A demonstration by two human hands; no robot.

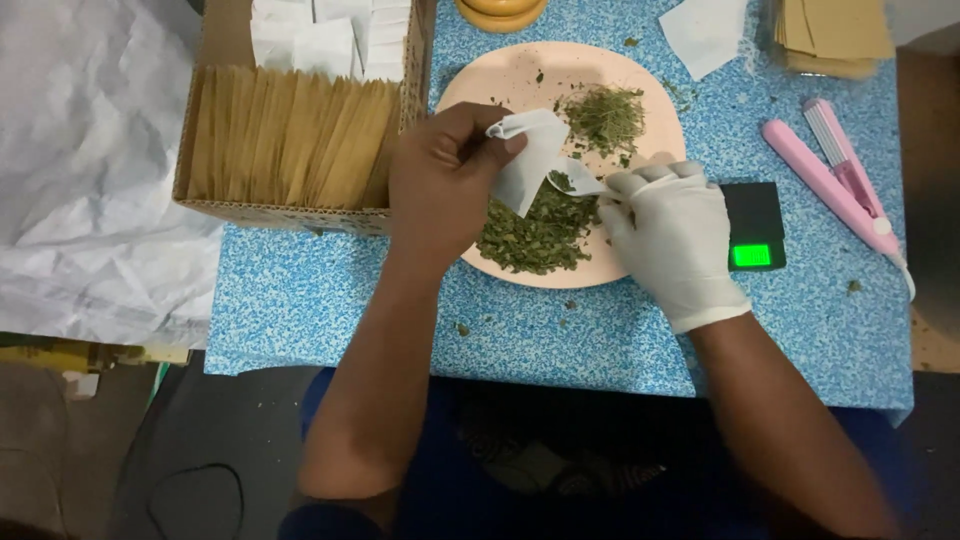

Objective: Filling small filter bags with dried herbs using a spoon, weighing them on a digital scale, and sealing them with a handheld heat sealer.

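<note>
My L hand (445, 185), bare, has thumb & fingers pinched tight on the top edge of a small white filter bag (527, 160), holding it mouth-up over the plate. My R hand (672, 235), in a white glove, has fingers closed on a small spoon (578, 181) w/ a bit of dried green herb in it, tip just at the bag's lower edge. Both sit above the pale pink plate (500, 80), which carries two herb piles: bigger one (535, 235) under my hands, smaller one (605, 118) toward the far rim. Just R of the glove is a small black scale (755, 225) w/ green lit display. Further R, a pink heat sealer (835, 180). To the L, a cardboard box (225, 40) packed w/ tan envelopes (285, 135) & white bags. All on a blue speckled table (330, 300).
</note>
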